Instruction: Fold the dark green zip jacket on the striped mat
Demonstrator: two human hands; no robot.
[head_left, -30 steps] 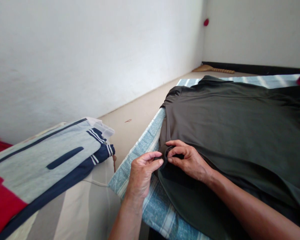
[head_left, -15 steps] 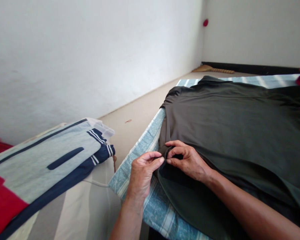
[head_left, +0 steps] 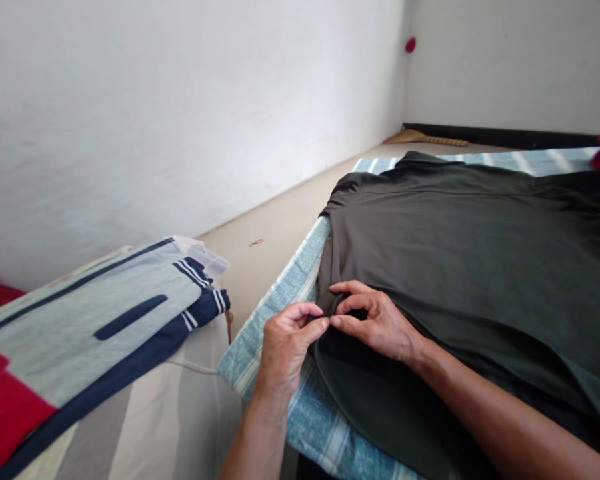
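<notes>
On the near left part of the blue striped cloth (head_left: 261, 321), the dark garment (head_left: 460, 240) lies spread out, one edge raised between both hands. Compared with one second earlier, the two thumb tips have drawn together: a narrow gap between them has closed, and they now meet or nearly meet. The body of the garment lies as before.

The pinched fold is largely concealed by the fingers; whether it contains a fastener cannot be determined. The garment runs out of view at the right and lower edges, and its dark underside shows little detail.

The left hand (head_left: 284, 343) reaches up from below, thumb and index finger closed on the fabric edge. The right hand (head_left: 380, 327) enters from the lower right, forearm across the garment — thumb and bent finger pinching the same fold, another finger extended along the fabric above.
</notes>
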